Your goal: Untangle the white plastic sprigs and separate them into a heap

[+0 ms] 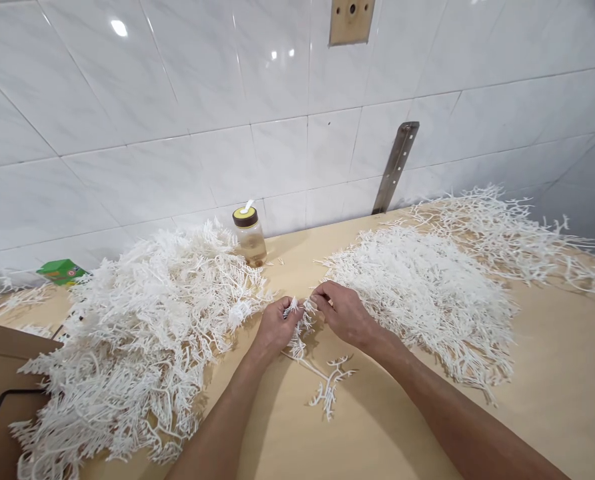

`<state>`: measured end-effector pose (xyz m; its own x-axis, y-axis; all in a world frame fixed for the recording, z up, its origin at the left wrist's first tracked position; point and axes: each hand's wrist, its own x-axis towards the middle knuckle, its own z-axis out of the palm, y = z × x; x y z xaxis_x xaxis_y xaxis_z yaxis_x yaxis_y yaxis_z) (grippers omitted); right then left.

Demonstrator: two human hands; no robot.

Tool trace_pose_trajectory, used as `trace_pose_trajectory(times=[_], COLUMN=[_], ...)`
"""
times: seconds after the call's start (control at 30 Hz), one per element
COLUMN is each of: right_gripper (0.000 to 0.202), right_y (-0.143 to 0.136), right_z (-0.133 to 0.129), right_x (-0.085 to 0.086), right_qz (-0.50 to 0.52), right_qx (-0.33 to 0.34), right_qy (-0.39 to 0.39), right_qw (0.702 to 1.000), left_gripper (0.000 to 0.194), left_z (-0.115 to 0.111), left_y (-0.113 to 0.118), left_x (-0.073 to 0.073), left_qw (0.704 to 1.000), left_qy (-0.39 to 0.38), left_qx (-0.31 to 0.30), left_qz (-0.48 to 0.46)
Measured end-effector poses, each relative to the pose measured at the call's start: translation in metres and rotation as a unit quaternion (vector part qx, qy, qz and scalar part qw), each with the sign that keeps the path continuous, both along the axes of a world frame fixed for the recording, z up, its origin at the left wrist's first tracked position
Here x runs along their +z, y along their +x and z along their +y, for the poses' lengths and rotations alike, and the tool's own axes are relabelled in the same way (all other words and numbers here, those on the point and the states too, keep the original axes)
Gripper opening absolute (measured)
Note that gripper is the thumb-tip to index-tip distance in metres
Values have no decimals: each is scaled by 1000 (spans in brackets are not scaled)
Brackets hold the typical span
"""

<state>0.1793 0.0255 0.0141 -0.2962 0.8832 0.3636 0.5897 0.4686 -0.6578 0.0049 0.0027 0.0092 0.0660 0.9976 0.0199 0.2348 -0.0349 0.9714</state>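
Between the two large heaps, my left hand [276, 327] is closed on a bunch of white branching plastic sprigs [301, 327]. My right hand [340, 308] pinches at the top of the same bunch, its thumb and fingertips pressed together. Just what lies between the right fingertips is too small to make out. Below the hands a single white branched sprig [327, 387] hangs or lies over the table, its stem running up toward the bunch. To the left rises a thick pile of bushy white sprigs [152, 320]. A flatter pile of white sprigs [427, 293] spreads on the right.
A clear jar with a black and yellow lid [250, 237] stands by the wall. Further right, a metal bracket [396, 167] leans on the tiles. More loose white branches [517, 233] lie at the far right. A green box [61, 271] and a cardboard box [7, 373] are at left.
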Motion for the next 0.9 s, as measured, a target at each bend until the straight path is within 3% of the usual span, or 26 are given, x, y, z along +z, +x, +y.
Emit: trace_pose_trajectory(times=[0.17,0.3,0.43,0.63,0.77,0.9], right_gripper=[18,17,18,18,21,27], right_y=[3,2,2,1,-3,6], right_z=[2,1,1,-1,2,16], right_x=[0,1,2,2,-11,-22], right_qz=[22,49,60,17,-40,-50], right_qx=[8,20,25,6,11,-75], right_qy=[-25,-96,-114,-78,26,73], right_qw=[999,994,991,997,999,993], left_gripper=[27,30,36,37,36,33], left_z=[2,2,0,-2,0,1], left_y=[-2,-1,1,2,0,-2], left_x=[-4,-7,-5,-2,-7,-13], left_qw=[1000,999,999,999,998,997], left_qy=[13,26,35,15,39,32], left_qx=[-26,-16,-11,-30,-35,-48], left_qz=[4,12,5,4,30,55])
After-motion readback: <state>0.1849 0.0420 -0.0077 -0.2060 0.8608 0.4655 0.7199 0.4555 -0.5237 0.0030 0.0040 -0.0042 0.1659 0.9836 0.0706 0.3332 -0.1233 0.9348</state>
